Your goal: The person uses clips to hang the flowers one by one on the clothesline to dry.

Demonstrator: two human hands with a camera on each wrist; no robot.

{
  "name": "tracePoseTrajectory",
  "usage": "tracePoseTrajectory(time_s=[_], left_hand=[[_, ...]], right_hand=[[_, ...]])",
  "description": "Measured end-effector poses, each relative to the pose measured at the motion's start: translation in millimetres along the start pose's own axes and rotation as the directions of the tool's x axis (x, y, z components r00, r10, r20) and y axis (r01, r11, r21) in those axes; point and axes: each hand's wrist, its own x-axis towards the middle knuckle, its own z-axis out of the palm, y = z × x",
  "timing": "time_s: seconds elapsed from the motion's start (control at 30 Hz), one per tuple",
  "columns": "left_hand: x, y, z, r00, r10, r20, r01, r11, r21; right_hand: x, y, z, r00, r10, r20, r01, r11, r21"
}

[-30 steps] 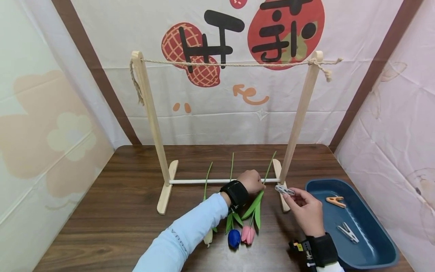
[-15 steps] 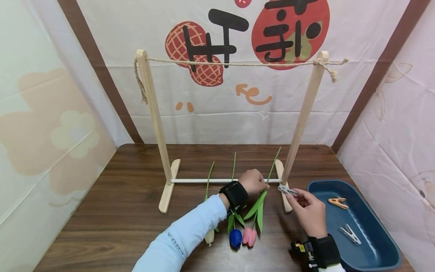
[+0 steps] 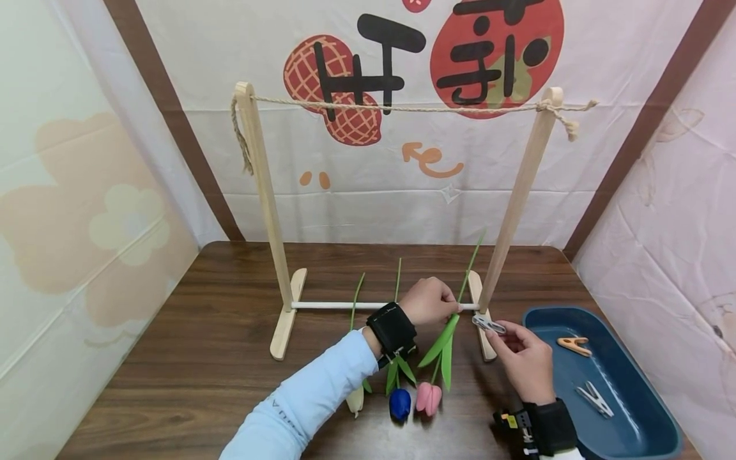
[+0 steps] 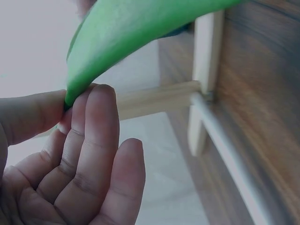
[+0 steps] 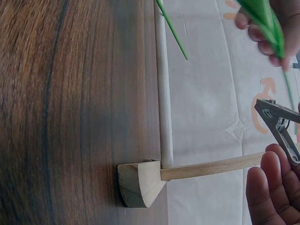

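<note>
In the head view my left hand (image 3: 428, 300) pinches the stem of a pink artificial tulip (image 3: 428, 398). Thumb and fingertips meet at the base of its green leaf (image 4: 117, 42) in the left wrist view. My right hand (image 3: 526, 361) holds a grey clothespin (image 3: 489, 324) between thumb and fingers, just right of the tulip's stem. Seen from the right wrist, the clothespin (image 5: 287, 111) points towards the left hand. A blue tulip (image 3: 400, 404) and a white tulip (image 3: 356, 401) lie on the table, partly covered by the left arm.
A wooden stand with two posts (image 3: 266, 198) carries a rope (image 3: 414, 109) across its top and a white rod (image 3: 328, 305) low down. At the right, a blue tray (image 3: 644, 396) contains an orange clothespin (image 3: 574, 345) and another grey clothespin (image 3: 595, 399).
My left hand has shifted right and slightly up with the pink tulip, whose bloom now stands farther from the blue one. The right hand keeps the clothespin nearly still; the head view has drifted slightly.
</note>
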Motion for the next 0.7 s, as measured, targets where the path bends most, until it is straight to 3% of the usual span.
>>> tracePoseTrajectory(time_s=[0.17,0.43,0.7], left_hand=[[-7.0,10.0,-10.0,0.999,0.042,-0.015,-0.042,0.999,-0.026],[-12.1,16.0,-18.5,0.998,0.057,-0.027,-0.059,0.995,-0.086],[-19.3,22.2,-28.3,0.992,0.111,-0.058,-0.115,0.990,-0.077]], right_hand=[[0.0,-0.6,1.1,1.000,0.004,-0.002,-0.004,1.000,-0.002],[-2.1,-2.0,0.9,1.000,-0.002,-0.008,0.002,1.000,-0.011],[-1.3,-0.4,2.7,1.000,-0.023,-0.012,0.023,1.000,-0.002]])
